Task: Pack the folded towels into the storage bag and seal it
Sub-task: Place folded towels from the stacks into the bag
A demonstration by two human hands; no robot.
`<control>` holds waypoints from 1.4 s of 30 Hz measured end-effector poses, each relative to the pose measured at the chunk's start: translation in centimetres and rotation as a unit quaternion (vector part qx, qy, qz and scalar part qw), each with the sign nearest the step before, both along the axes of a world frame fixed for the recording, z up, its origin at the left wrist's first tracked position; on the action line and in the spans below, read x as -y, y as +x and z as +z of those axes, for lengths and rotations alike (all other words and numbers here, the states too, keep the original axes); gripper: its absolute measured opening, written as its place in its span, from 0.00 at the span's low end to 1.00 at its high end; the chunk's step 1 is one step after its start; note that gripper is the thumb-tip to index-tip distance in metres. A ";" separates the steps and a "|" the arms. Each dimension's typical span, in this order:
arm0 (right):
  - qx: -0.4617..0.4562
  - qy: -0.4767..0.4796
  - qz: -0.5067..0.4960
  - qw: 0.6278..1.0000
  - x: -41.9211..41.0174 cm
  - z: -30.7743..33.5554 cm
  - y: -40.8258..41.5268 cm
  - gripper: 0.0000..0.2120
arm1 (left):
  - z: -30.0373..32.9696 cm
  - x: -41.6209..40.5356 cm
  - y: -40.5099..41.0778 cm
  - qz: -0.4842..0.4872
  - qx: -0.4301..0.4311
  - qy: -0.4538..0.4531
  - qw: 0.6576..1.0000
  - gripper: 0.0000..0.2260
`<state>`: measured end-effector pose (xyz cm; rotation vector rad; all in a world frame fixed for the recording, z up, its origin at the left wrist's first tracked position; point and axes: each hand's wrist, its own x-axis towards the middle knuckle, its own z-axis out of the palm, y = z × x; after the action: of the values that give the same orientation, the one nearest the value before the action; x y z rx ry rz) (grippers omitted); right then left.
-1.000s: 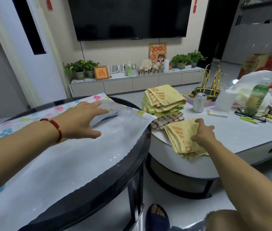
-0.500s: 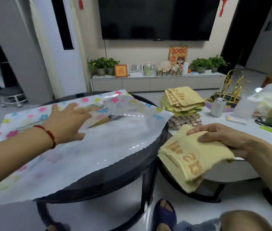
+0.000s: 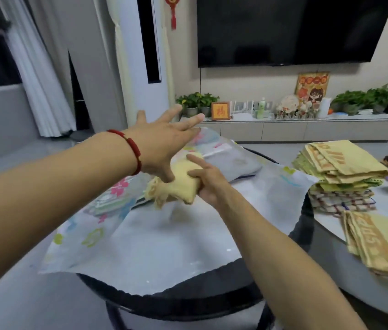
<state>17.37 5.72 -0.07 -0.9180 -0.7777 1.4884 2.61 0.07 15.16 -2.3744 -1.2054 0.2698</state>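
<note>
Head cam: right hand (image 3: pixel 208 184) grips yellow towel (image 3: pixel 182 184) over storage bag (image 3: pixel 164 239), left hand (image 3: pixel 164 144) fingers spread

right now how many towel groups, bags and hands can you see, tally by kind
Yellow towel in hand: 1
Stack of folded towels: 1
Loose folded yellow towel: 1
Storage bag: 1
Hands: 2, left hand and right hand
Total: 6

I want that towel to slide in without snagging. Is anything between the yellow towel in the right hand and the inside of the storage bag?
Nothing visible blocks it. The right hand holds the yellow towel at the storage bag mouth, with the left hand spread open just above it.
</note>
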 end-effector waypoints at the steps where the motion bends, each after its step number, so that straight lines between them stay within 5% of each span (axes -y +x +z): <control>1: -0.050 0.006 -0.032 0.998 -1.8 -0.3 -1.0 0.27 | 0.2 -0.3 0.0 -0.002 0.001 0.003 1.000 0.51; 6: 0.050 -0.071 -0.056 0.995 -6.2 -4.9 -3.5 0.29 | 0.3 -1.5 -0.3 -0.004 0.034 -0.013 0.999 0.51; 13: 0.147 -0.052 -0.042 0.987 -5.4 -5.5 -2.6 0.25 | -2.0 -1.3 -0.1 -0.041 0.038 0.000 0.998 0.46; 22: 0.457 0.051 0.167 0.872 11.0 -3.7 13.5 0.10 | -5.4 0.2 2.9 -0.089 0.050 -0.020 0.995 0.37; 24: 0.454 0.036 0.123 0.882 14.9 -3.5 18.9 0.08 | -5.9 0.1 4.2 -0.104 0.055 -0.013 0.993 0.35; 26: 0.469 0.003 -0.027 0.883 17.8 -4.3 24.4 0.09 | -6.4 0.0 5.3 -0.108 0.061 -0.016 0.992 0.35; 27: 0.511 -0.022 -0.128 0.850 18.6 -5.2 27.1 0.10 | -6.7 -0.2 5.8 -0.107 0.061 -0.017 0.992 0.35; 29: 0.628 -0.098 -0.275 0.722 19.1 -7.3 31.9 0.10 | -7.2 -0.3 6.5 -0.108 0.073 -0.019 0.991 0.37; 31: 0.697 -0.195 -0.317 0.613 19.1 -9.4 35.5 0.14 | -7.4 -0.4 7.1 -0.114 0.088 -0.026 0.989 0.38; 32: 0.702 -0.237 -0.310 0.596 18.9 -10.4 36.9 0.17 | -7.5 -0.5 7.3 -0.118 0.097 -0.033 0.988 0.38; 39: 0.663 -0.357 -0.257 0.606 16.5 -12.9 39.1 0.21 | -7.2 -1.1 8.1 -0.152 0.159 -0.066 0.973 0.39; 42: 0.598 -0.340 -0.283 0.669 16.0 -11.7 40.0 0.28 | -7.8 -1.0 7.5 -0.150 0.160 -0.055 0.974 0.37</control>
<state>57.35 -10.23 -11.77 -2.5598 -0.6589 0.3861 10.10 1.12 7.39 -2.7304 -0.9591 -0.1556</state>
